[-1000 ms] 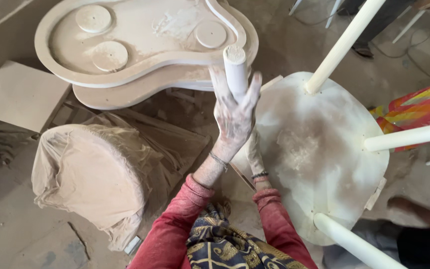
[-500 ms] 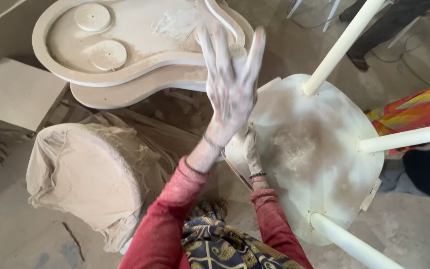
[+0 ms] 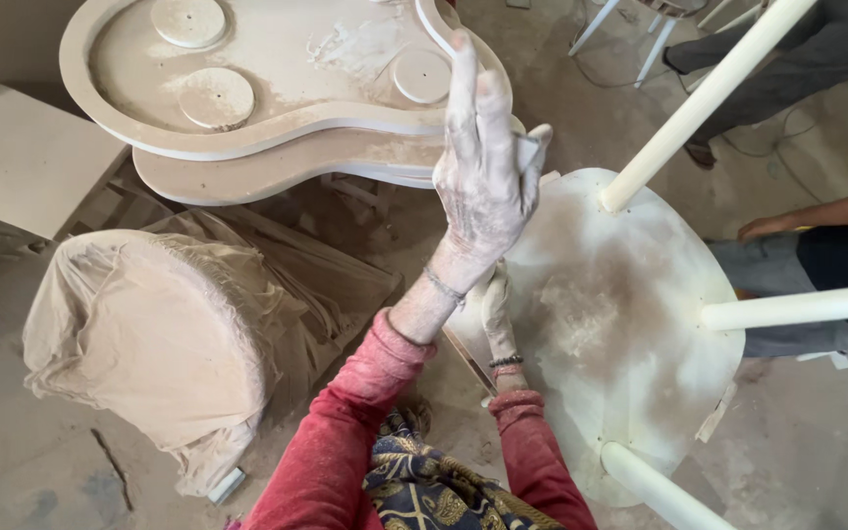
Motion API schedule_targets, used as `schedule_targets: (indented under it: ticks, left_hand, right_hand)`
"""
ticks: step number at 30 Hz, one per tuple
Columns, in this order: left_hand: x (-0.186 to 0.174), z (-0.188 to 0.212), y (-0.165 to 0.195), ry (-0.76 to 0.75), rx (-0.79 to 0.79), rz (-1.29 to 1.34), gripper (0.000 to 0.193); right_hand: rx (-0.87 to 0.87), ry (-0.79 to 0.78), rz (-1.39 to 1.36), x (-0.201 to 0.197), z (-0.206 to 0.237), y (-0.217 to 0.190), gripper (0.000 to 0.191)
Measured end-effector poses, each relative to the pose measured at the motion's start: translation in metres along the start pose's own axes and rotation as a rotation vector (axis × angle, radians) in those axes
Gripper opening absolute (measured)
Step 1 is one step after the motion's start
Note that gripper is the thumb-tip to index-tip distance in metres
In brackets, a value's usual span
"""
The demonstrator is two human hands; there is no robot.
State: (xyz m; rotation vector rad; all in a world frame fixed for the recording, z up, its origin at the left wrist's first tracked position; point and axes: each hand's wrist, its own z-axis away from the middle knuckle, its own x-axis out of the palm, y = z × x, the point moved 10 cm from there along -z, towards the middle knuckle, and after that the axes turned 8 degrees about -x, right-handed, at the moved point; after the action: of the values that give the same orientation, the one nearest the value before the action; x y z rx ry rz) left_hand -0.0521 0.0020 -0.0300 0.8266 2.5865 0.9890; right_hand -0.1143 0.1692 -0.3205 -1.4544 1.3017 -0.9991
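Stool (image 3: 620,324) lay upside down at the right, its dusty round seat facing up and 3 white legs (image 3: 709,93) visible, sticking up and outward. Left hand (image 3: 483,182) was raised over the seat's left edge, fingers stretched up and apart, coated in white dust, grasping nothing that could be seen. Right hand (image 3: 496,314) sat lower, pressed against the seat's left rim; whether it gripped the rim could not be told, since the left wrist partly hid it. Both wrists wore bracelets, both sleeves were red. Behind the raised hand stood 2 stacked curved tabletops (image 3: 277,108), the upper one bearing 3 round discs (image 3: 216,96). To the left sat 1 cloth-covered round form (image 3: 149,334), with 1 flat board (image 3: 22,157) beyond it. Another person's arm (image 3: 817,214) reached in at the right, near the stool legs.
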Motion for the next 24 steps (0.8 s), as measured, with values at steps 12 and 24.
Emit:
schedule_targets:
  ticks: [12,24]
  left_hand:
    - [0.006,0.071,-0.06,-0.294,-0.627,0.552,0.11]
    - [0.019,0.099,-0.084,-0.332,-0.653,0.393,0.095]
  right_hand:
    - [-0.078,-0.019,0.125,-0.003,0.002,0.0,0.053]
    - [-0.029,0.001,-0.005,-0.004,-0.001,0.018,0.053]
